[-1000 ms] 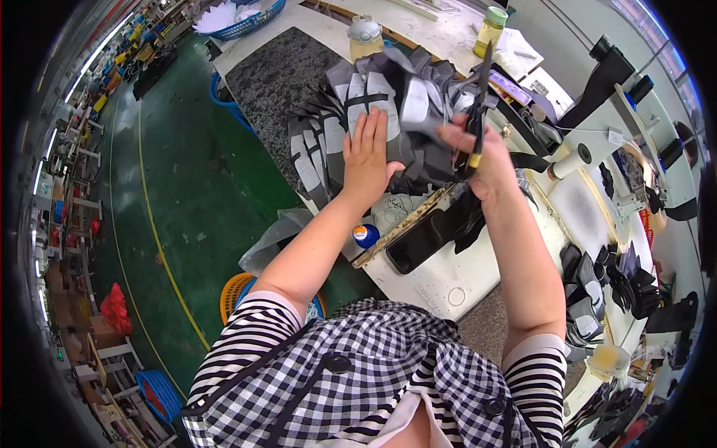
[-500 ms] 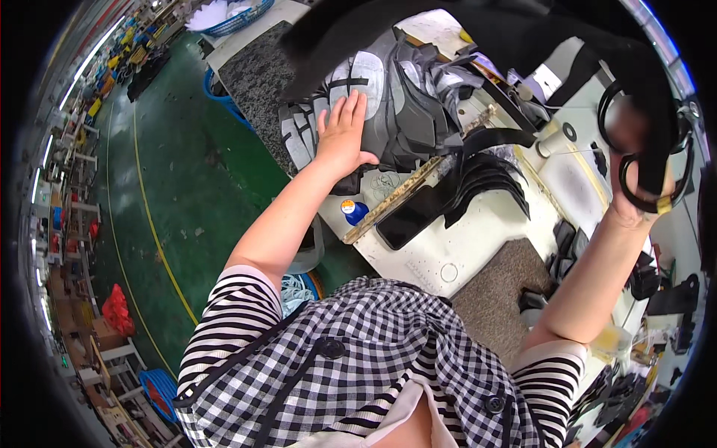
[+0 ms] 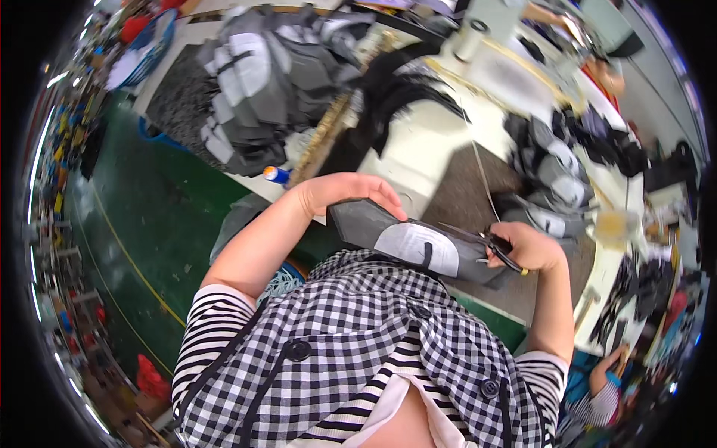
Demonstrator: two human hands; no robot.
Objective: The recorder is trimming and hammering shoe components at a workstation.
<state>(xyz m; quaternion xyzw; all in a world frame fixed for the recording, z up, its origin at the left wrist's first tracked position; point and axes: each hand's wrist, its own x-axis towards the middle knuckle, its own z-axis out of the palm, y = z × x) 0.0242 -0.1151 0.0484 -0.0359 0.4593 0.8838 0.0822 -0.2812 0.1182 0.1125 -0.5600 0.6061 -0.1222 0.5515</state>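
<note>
Close in front of my body is a dark grey cut fabric piece (image 3: 357, 226) with a white rounded patch (image 3: 418, 249) that carries a short black strip. My left hand (image 3: 351, 193) grips its upper left edge, fingers bent over it and partly hidden. In my right hand (image 3: 526, 246) is a pair of black-handled scissors (image 3: 499, 250), blades pointing left along the piece's upper edge. Whether these fingers also pinch the piece, I cannot tell. A pale thread (image 3: 482, 168) runs from the machine area down toward my right hand.
A heap of similar grey and white pieces (image 3: 261, 82) lies at the far left of the white table (image 3: 426, 127). Black curved strips (image 3: 392, 93) lie mid-table. More pieces (image 3: 556, 175) sit right on a brown mat (image 3: 478, 179). A blue thread spool (image 3: 276, 175) stands at the left edge.
My left hand has left the heap and come back toward my body, now holding a grey piece. My right hand has come down from the upper right with the scissors. The view has shifted.
</note>
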